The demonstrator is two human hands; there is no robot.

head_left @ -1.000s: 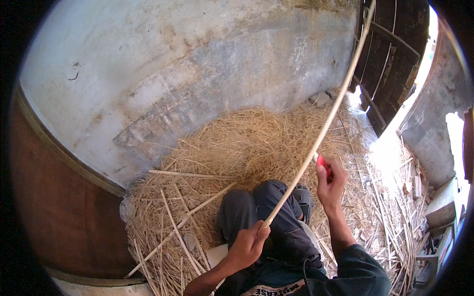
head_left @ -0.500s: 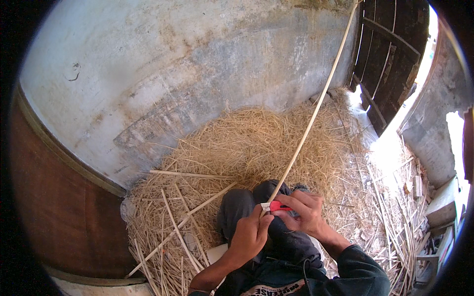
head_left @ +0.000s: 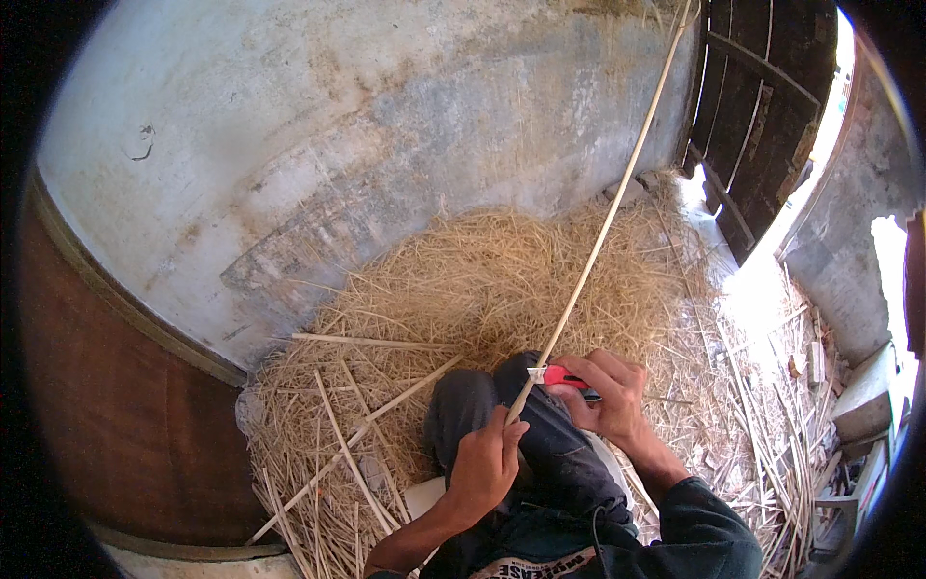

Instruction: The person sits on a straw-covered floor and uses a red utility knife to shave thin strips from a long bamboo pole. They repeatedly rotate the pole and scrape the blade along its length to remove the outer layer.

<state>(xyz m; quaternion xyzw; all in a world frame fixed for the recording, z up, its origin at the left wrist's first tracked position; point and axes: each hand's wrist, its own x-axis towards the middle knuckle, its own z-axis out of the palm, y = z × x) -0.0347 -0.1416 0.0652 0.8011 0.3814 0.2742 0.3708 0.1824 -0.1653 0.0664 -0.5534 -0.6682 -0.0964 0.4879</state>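
A long pale cane stick (head_left: 606, 227) slants from my lap up toward the top right of the view. My left hand (head_left: 485, 466) grips its lower end above my knee. My right hand (head_left: 608, 394) holds a red-handled knife (head_left: 561, 377) with the blade set against the stick just above my left hand. Both hands rest over my dark trousers (head_left: 540, 454).
A heap of straw and shavings (head_left: 482, 289) lies in front of my knees, with several split cane strips (head_left: 371, 410) on it. A grey plaster wall (head_left: 338, 145) stands behind, a dark wooden door (head_left: 762, 106) at the right, cane offcuts (head_left: 781, 434) on the floor.
My right hand with the knife came down from higher up the stick to just above my left hand. The stick's top end swung slightly left.
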